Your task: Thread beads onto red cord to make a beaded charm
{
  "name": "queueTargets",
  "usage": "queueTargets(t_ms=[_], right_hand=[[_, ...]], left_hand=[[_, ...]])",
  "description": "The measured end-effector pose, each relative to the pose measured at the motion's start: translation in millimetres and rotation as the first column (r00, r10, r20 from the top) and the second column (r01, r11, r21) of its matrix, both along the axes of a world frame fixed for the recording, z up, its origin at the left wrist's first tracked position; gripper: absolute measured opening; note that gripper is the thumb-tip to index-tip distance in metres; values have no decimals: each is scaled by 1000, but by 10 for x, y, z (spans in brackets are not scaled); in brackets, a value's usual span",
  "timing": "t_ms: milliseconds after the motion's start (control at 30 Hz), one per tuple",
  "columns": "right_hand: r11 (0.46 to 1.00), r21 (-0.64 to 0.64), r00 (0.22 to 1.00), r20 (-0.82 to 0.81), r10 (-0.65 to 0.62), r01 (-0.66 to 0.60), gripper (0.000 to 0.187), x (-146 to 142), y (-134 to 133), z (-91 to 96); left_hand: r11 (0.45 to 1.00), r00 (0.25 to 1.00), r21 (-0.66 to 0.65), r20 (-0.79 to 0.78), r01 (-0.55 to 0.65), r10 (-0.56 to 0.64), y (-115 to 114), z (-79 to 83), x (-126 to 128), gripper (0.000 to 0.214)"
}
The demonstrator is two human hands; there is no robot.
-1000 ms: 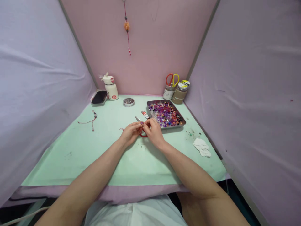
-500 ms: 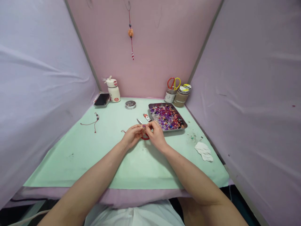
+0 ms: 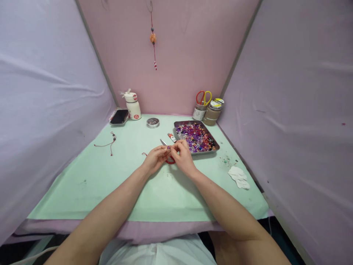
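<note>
My left hand (image 3: 157, 157) pinches a small purple bead (image 3: 168, 148) between its fingertips, over the middle of the table. My right hand (image 3: 182, 154) meets it there with thumb and forefinger closed together; whatever they grip is too small to make out. A loop of dark red cord (image 3: 144, 154) shows beside the left hand's wrist side. Beneath both hands lie scissors (image 3: 171, 161) with red handles, their blade tip poking out beyond the fingers. Just past the right hand sits a metal tray (image 3: 217, 146) full of purple, red, clear and black beads.
A red and white lighter (image 3: 172, 137) lies by the tray. Behind stand a round tin (image 3: 153, 122), a bottle (image 3: 134, 106), a phone (image 3: 119, 117), a scissors cup (image 3: 199, 112) and a jar (image 3: 212, 115). A finished-looking cord (image 3: 110, 144) lies left, a tissue (image 3: 238, 177) right.
My right hand's knuckles have risen very slightly. The left hand and the bead stay in nearly the same place.
</note>
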State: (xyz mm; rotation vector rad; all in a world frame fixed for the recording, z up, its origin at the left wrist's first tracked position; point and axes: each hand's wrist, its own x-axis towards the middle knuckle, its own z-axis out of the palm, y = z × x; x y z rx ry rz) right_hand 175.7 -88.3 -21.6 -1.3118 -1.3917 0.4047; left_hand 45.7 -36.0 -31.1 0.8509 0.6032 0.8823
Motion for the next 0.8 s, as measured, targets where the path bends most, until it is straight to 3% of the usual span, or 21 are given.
queueTargets(t_ms=[800], right_hand=[[1000,5,1000,1,-1,1,11,10,40,-66]], left_hand=[[1000,1000,29,2,8,-8,-50,74,6,12]])
